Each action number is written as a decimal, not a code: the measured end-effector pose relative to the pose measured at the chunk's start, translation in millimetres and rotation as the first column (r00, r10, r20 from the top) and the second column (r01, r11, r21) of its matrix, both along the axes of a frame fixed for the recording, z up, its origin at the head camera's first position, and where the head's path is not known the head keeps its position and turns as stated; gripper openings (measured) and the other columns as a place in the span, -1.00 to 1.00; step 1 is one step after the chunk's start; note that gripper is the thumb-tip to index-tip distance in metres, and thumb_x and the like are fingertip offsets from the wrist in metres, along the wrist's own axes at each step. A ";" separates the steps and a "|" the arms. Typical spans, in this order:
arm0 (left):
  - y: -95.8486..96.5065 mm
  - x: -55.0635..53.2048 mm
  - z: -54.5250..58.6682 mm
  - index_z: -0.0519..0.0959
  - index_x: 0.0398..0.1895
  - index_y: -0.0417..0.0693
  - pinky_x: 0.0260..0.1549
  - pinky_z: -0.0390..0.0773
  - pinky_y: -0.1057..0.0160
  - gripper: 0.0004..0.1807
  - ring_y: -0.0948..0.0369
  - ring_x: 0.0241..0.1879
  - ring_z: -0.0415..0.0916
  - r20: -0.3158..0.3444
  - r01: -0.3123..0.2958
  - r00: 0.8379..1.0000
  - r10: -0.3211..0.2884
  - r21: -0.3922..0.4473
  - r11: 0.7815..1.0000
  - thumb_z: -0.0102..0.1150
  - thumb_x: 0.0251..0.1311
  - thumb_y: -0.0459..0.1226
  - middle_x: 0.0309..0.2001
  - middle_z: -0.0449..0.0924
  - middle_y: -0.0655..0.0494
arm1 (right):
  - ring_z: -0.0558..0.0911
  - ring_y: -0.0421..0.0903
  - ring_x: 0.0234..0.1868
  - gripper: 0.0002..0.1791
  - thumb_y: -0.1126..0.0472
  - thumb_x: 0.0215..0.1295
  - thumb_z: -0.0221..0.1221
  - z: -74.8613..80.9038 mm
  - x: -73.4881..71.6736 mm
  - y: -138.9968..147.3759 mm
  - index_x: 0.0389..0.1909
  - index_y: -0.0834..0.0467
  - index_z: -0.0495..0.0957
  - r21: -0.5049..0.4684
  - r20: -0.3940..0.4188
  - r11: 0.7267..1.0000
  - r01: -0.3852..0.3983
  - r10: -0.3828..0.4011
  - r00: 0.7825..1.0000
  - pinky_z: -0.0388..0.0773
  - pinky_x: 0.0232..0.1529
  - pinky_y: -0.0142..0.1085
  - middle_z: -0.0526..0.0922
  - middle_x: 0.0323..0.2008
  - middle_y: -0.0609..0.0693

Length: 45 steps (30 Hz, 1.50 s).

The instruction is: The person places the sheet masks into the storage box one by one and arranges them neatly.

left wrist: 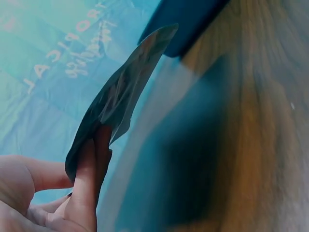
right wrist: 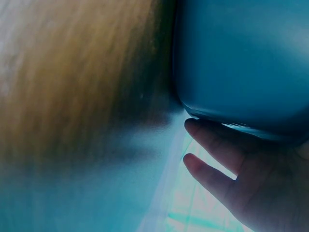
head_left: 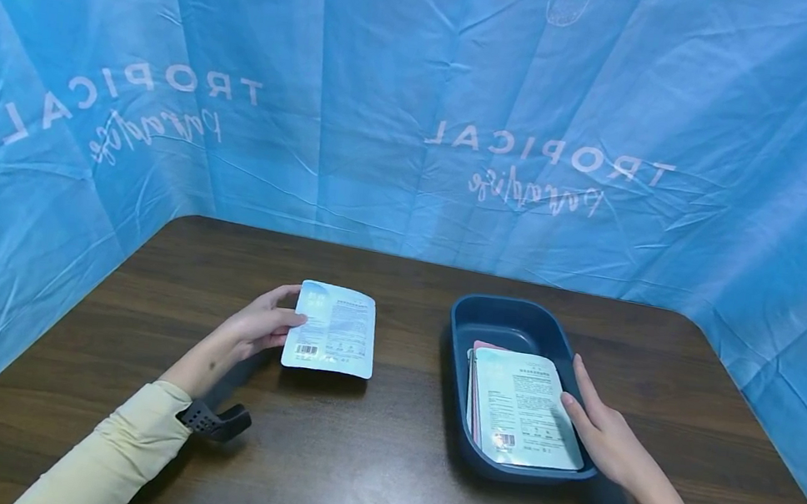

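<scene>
In the head view my left hand (head_left: 265,321) pinches a flat, pale blue-white sachet (head_left: 336,332) by its left edge, thumb on the printed side with a barcode. The left wrist view shows this sachet (left wrist: 120,92) edge-on above the table, the fingers behind it. On the right, my right hand (head_left: 603,436) holds the right side of a dark blue plastic bin (head_left: 459,377), thumb over the rim and fingers along the outside. Inside the bin's near part lies a stack of similar sachets (head_left: 528,410), a white printed one on top and a pink edge beneath.
The bin stands on a dark brown wooden table (head_left: 377,467) with rounded far corners. A blue cloth (head_left: 390,116) with white lettering hangs around the table's far side and both sides. Black bands (head_left: 212,420) are on both wrists.
</scene>
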<state>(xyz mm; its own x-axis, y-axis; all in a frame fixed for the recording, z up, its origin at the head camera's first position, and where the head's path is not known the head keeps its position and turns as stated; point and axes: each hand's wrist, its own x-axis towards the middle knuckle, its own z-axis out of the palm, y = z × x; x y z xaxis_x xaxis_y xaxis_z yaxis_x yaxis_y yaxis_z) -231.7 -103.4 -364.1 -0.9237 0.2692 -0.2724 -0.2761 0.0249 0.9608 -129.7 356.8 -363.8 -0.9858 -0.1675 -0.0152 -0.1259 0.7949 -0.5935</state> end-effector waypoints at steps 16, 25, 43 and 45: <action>54.3 14.9 30.9 -0.05 0.41 -0.15 -0.47 0.57 0.28 -0.34 0.16 -0.35 0.62 -0.057 0.008 0.998 0.000 0.155 0.988 -0.07 0.30 -0.49 -0.20 0.60 -0.09 | 0.08 0.40 0.28 -0.25 -0.06 0.49 -0.21 -1.2 -5.6 -13.9 0.45 0.19 -0.33 -0.011 -0.001 1.000 -0.009 0.009 1.000 0.08 0.10 0.28 -0.08 0.37 0.40; 106.9 17.3 36.9 0.08 0.37 -0.12 -0.48 0.56 0.26 -0.39 0.11 -0.33 0.62 -0.047 0.050 0.998 -0.040 0.211 0.976 -0.04 0.27 -0.50 -0.18 0.60 -0.15 | 0.06 0.42 0.27 -0.22 -0.08 0.47 -0.19 -4.6 0.8 -8.3 0.45 0.20 -0.34 -0.001 0.028 1.000 0.017 -0.017 0.999 0.07 0.09 0.31 -0.08 0.36 0.41; 161.9 20.0 35.6 0.13 0.35 -0.10 -0.42 0.56 0.24 -0.41 0.07 -0.29 0.60 -0.049 0.104 0.994 -0.096 0.207 0.973 -0.01 0.27 -0.49 -0.17 0.58 -0.15 | 0.08 0.43 0.26 -0.24 -0.06 0.49 -0.21 -0.7 2.2 -4.2 0.45 0.20 -0.35 0.013 0.017 0.999 0.030 -0.030 0.999 0.10 0.08 0.30 -0.07 0.35 0.43; 170.1 19.9 34.4 0.14 0.35 -0.09 -0.47 0.54 0.28 -0.41 0.07 -0.30 0.60 -0.038 0.110 0.994 -0.105 0.211 0.971 -0.01 0.26 -0.50 -0.18 0.59 -0.15 | 0.08 0.43 0.27 -0.24 -0.06 0.49 -0.21 -0.6 2.3 -4.1 0.45 0.20 -0.34 0.009 0.013 0.999 0.031 -0.031 0.999 0.10 0.08 0.30 -0.07 0.35 0.43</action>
<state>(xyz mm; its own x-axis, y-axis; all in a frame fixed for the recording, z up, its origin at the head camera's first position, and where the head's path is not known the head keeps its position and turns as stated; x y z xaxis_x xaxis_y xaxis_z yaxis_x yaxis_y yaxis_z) -211.8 66.7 -329.7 -0.8922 0.4166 -0.1746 -0.2578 -0.1523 0.9541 -127.4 352.7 -364.4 -0.9902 -0.1367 -0.0291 -0.0936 0.8037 -0.5877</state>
